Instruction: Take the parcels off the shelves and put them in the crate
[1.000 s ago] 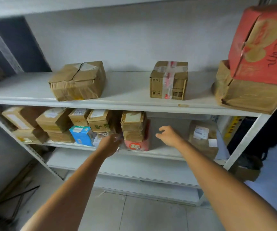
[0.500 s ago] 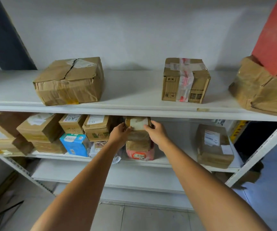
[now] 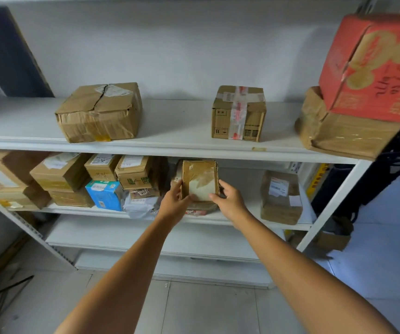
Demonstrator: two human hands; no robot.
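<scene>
A small brown cardboard parcel with a pale label is tilted toward me at the front of the middle shelf. My left hand grips its left side and my right hand grips its right side, thumbs on the face. Under it lies a reddish parcel, mostly hidden. Several more brown parcels and a blue box crowd the middle shelf's left part. A wrapped brown parcel stands to the right. No crate is in view.
The top shelf carries a crumpled brown box, a taped box, and a red carton stacked on a brown parcel at the right. White shelf posts frame the right side. Tiled floor lies below.
Both hands reached to the stack on the middle shelf, took the top small parcel by its sides, and have tipped and lifted it toward me.
</scene>
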